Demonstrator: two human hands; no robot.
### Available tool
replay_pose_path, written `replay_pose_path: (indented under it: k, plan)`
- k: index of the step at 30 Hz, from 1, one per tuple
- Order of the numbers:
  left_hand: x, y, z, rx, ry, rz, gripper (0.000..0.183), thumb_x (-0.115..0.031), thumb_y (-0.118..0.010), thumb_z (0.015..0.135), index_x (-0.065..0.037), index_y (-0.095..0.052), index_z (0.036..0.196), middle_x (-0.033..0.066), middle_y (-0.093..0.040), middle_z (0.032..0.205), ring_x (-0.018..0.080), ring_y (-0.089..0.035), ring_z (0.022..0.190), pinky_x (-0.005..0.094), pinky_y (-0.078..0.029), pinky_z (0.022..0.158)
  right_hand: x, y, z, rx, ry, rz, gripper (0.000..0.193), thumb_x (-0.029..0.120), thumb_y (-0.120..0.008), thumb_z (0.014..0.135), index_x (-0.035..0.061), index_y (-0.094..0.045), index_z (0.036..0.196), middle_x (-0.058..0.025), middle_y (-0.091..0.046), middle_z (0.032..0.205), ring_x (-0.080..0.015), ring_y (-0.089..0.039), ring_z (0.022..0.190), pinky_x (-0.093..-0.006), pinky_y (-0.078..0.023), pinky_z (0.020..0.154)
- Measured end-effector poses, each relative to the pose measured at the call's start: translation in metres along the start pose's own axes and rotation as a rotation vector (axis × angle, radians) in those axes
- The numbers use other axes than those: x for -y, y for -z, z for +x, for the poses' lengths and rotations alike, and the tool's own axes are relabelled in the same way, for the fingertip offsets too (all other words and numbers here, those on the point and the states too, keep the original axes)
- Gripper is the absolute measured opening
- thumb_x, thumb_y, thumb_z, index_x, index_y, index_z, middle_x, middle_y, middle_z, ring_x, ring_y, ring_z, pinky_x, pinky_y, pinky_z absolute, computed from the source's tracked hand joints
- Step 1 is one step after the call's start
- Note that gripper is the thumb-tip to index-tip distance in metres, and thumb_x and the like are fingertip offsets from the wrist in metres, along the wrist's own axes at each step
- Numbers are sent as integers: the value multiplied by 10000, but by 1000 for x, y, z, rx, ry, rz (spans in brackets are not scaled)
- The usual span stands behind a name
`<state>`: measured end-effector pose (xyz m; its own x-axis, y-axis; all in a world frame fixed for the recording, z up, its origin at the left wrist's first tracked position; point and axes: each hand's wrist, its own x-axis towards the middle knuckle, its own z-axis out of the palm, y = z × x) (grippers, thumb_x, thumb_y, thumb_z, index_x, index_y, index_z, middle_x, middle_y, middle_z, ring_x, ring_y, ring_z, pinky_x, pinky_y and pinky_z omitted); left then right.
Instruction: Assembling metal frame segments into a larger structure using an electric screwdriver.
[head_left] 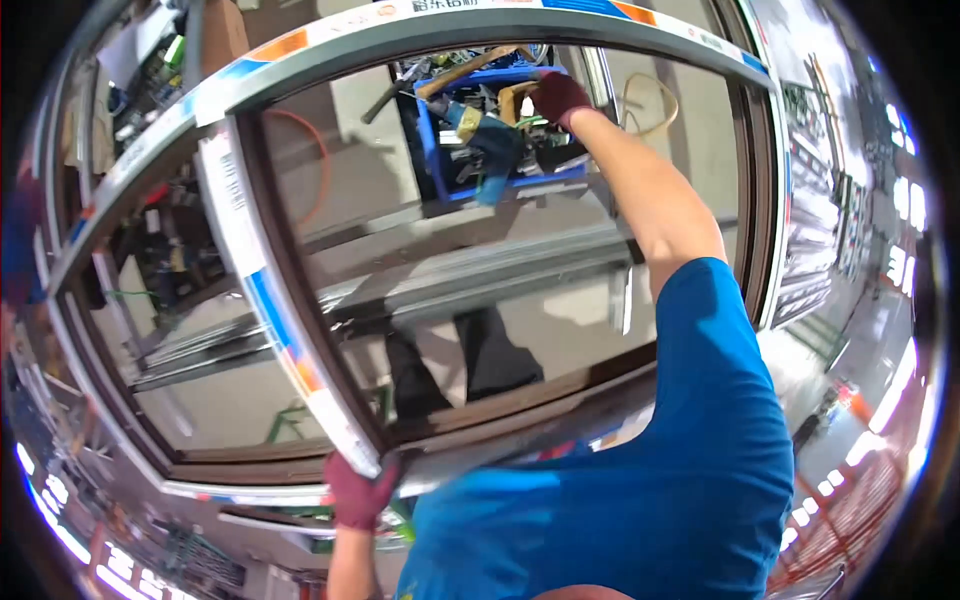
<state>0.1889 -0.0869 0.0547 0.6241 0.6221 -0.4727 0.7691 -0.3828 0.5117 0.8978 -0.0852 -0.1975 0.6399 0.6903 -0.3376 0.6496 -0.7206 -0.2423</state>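
A large window frame (232,205), brown inside with white-and-blue protective film, lies across in front of me. My left hand (360,490), in a maroon glove, is closed on its near rail where the dividing bar meets it. My right arm reaches across the frame opening. My right hand (560,97), also gloved in maroon, is at the far right of a blue crate (432,160), beside a tan curved piece (513,103); its fingers are partly hidden, so its grip is unclear. In the crate are a blue tool (492,143) and many small metal parts. A wooden-handled tool (475,72) lies over the crate's far left.
Below the frame run long metal profiles (480,260) over a light surface. An orange hose (322,165) curves at the left, and a pale loop (655,100) lies right of the crate. Stacked profiles (810,220) stand at the right. A cardboard box (222,35) is at the far left.
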Motion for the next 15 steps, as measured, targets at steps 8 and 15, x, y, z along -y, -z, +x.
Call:
replay_pose_path:
  k: [8,15]
  plan:
    - [5,1,5,123,259,-269,824,-303,-790,734,24,-479,1424,148,-680,1188,274,-675,1102,392,-515,994,-74,-37,140,-349,154,-315,467,414,-577,988,73,-668,1294,-216,-706,1262,-402,-668,1175,-505,-513,1024]
    - [-23,-1,-1,152,553,-467,903,-317,-774,743,30,-394,1486,176,-604,1310,283,-610,1202,402,-471,1059,-61,-64,173,-303,256,-230,480,407,-617,976,73,-661,1318,-217,-694,1286,-377,-656,1195,-486,-496,1043]
